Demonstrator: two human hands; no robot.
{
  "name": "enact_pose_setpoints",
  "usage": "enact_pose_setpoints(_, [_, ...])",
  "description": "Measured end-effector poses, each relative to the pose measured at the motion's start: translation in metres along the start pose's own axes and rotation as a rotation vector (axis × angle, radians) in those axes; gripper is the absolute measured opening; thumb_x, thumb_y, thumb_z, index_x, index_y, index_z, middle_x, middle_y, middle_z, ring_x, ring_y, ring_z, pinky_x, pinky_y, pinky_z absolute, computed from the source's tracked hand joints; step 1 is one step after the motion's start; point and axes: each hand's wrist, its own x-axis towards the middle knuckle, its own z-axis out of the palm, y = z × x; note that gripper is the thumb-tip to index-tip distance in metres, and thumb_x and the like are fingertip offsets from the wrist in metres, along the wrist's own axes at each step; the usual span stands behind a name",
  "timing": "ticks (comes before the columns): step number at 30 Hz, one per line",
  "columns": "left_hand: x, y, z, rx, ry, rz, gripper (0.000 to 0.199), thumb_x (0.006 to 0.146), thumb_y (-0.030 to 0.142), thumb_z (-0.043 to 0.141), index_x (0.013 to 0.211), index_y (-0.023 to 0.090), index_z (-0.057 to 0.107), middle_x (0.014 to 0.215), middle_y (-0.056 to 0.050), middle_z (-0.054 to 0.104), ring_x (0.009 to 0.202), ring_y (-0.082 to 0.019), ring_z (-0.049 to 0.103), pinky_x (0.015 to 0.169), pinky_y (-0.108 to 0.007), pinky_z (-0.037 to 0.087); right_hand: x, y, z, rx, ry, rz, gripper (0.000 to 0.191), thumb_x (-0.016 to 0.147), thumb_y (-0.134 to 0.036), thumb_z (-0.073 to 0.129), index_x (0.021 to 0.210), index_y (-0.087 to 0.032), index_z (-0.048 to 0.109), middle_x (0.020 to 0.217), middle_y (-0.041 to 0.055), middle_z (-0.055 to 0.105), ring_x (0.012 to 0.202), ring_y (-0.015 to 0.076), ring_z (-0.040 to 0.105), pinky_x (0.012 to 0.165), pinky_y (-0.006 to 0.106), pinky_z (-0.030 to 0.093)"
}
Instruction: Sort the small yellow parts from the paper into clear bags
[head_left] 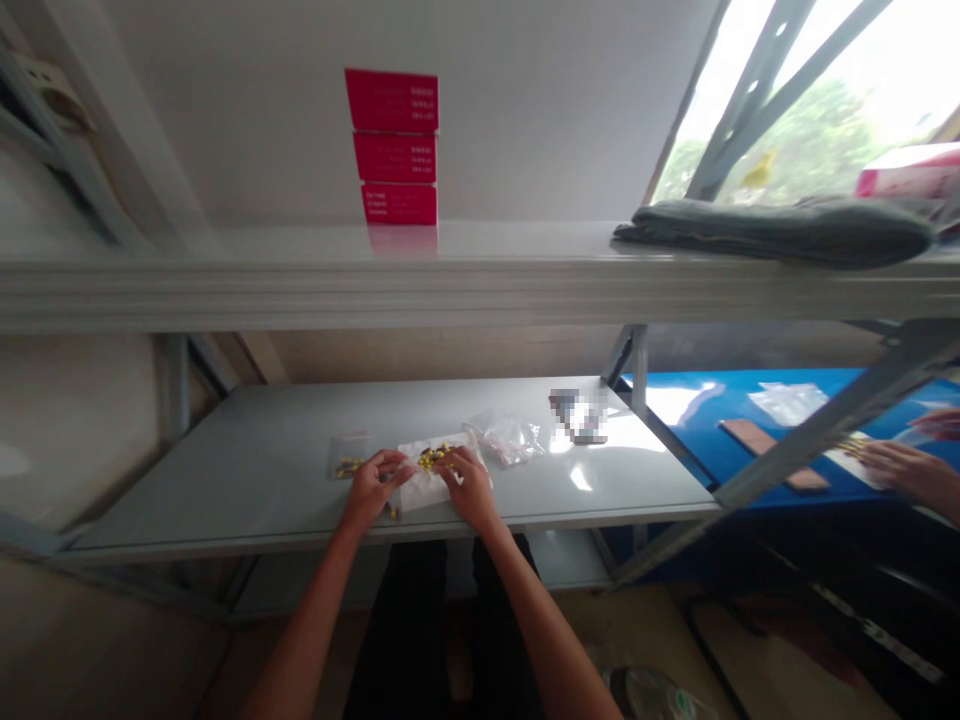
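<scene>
Where the fingers of the left hand (pixel 381 485) and the right hand (pixel 466 480) curve inward, a loose heap of small pieces (pixel 433 457) lies between them on a white sheet (pixel 427 490), near the front of the grey worktop (pixel 262 440). Most are bright yellow, mixed with dark, brownish or purplish ones; they look short and chunky, too small for their exact shape to be made out. The right fingertips reach the heap's edge, while the left hand rests over the sheet's left side. Whether either hand pinches a piece, I cannot tell. Just left of the sheet, a clear pouch (pixel 347 455) shows similar yellow and dark bits through its film. Crumpled, shiny clear bags (pixel 510 440) lie to the right.
</scene>
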Motion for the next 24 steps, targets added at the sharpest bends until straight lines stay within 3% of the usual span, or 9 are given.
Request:
enact_pose_setpoints(3, [0.0002,0.0015,0.0016,0.06,-0.113,0.048,0.035,0.068,0.043,0.083,0.091,0.02,0.07,0.095,-0.007,0.076,0.09,-0.025,0.073,0.083,-0.034,0.056,0.0022,-0.0061,-0.0045,0.153,-0.101,-0.023,0.017,0.098,-0.028,0.057,0.097,-0.023,0.074,0.101,0.0039,0.069,0.083,0.0154,0.063,0.07,0.026,0.051])
enact_pose_setpoints(7, [-0.0002,0.0031,0.0023,0.091,-0.181,0.1,0.03,0.071,0.04,0.081,0.09,0.019,0.07,0.094,-0.007,0.076,0.091,-0.024,0.072,0.089,-0.035,0.055,0.0024,-0.007,-0.0047,0.146,-0.188,-0.038,0.016,0.095,-0.03,0.062,0.092,-0.024,0.076,0.087,0.0023,0.069,0.069,0.0138,0.058,0.069,0.027,0.05])
enact_pose_setpoints(10, [-0.0004,0.0033,0.0027,0.097,-0.185,0.094,0.033,0.071,0.041,0.081,0.092,0.019,0.07,0.095,-0.008,0.076,0.09,-0.024,0.072,0.087,-0.035,0.055,0.0018,-0.0053,-0.0039,0.156,-0.193,-0.049,0.016,0.094,-0.03,0.063,0.092,-0.024,0.077,0.085,0.0024,0.07,0.068,0.0143,0.06,0.07,0.028,0.051])
enact_pose_setpoints(16, [0.0,0.0023,0.0046,0.121,-0.155,0.059,0.035,0.067,0.043,0.081,0.088,0.017,0.07,0.092,-0.008,0.076,0.087,-0.024,0.07,0.083,-0.034,0.055,0.002,-0.0039,-0.0044,0.252,-0.212,-0.056,0.017,0.095,-0.031,0.062,0.094,-0.025,0.078,0.098,0.0042,0.075,0.091,0.0195,0.069,0.079,0.031,0.055])
enact_pose_setpoints(24, [0.0004,-0.0007,0.0013,0.073,-0.143,0.072,0.032,0.077,0.047,0.073,0.087,0.017,0.074,0.086,-0.005,0.074,0.079,-0.02,0.067,0.075,-0.028,0.052,0.0005,-0.0036,-0.0075,0.262,-0.216,0.033,0.03,0.093,-0.028,0.056,0.118,-0.025,0.074,0.095,0.0014,0.077,0.069,0.0146,0.064,0.069,0.029,0.054])
